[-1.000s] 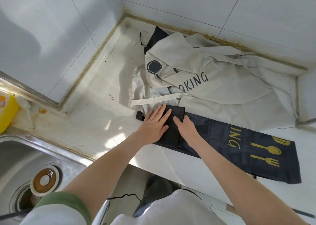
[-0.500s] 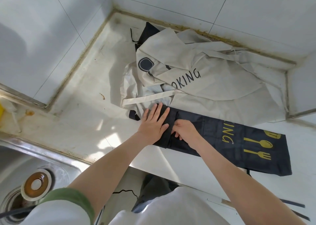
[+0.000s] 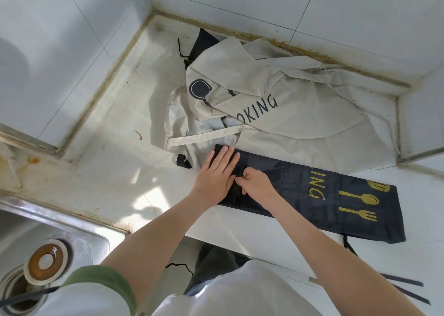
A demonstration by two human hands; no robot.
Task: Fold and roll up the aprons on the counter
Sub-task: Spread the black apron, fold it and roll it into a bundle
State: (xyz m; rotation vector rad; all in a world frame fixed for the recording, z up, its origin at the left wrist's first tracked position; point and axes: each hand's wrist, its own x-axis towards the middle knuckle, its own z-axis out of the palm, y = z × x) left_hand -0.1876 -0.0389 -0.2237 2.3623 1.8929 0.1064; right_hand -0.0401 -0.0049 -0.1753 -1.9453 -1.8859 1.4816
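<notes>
Hands meet at the left end of the navy apron [image 3: 336, 193], which lies folded into a long strip on the white surface [image 3: 101, 171]. Your left hand [image 3: 217, 174] presses flat on the folded end, fingers spread. Your right hand [image 3: 255, 183] is curled, fingertips pinching the fabric edge. Behind, touching the strip, the beige apron [image 3: 276, 114] lies crumpled in the corner. A steel sink [image 3: 72, 222] sits lower left.

Left of the beige apron [image 3: 276, 123] you have bare counter [image 3: 115, 152] up to the sink [image 3: 72, 231]; behind it the tiled wall [image 3: 312, 10] blocks you, and the dark apron [image 3: 336, 195] lies just in front
</notes>
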